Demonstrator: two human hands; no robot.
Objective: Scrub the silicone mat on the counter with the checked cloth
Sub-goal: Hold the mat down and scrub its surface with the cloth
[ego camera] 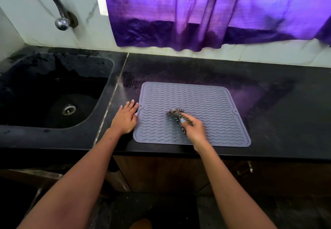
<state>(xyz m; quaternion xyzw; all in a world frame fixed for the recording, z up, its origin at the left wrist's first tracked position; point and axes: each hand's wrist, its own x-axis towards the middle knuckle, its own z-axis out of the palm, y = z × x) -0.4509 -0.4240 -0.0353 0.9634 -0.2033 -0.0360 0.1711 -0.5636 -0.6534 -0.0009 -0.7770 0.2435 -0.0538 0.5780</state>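
Both bare forearms reach forward from the bottom of the view, the left from the lower left and the right from the lower right, converging slightly toward the middle. The left hand point(125, 117) lies palm down with fingers straight and close together, pointing away from the body; its thumb angles off to the right, with a pale blue nail showing. The right hand point(194, 127) is curled, fingers and thumb bunched round a cloth point(176, 115) that sticks out past the fingertips. Its thumbnail is pale blue too. The right wrist bends a little to the left, and the hand looks slightly blurred.
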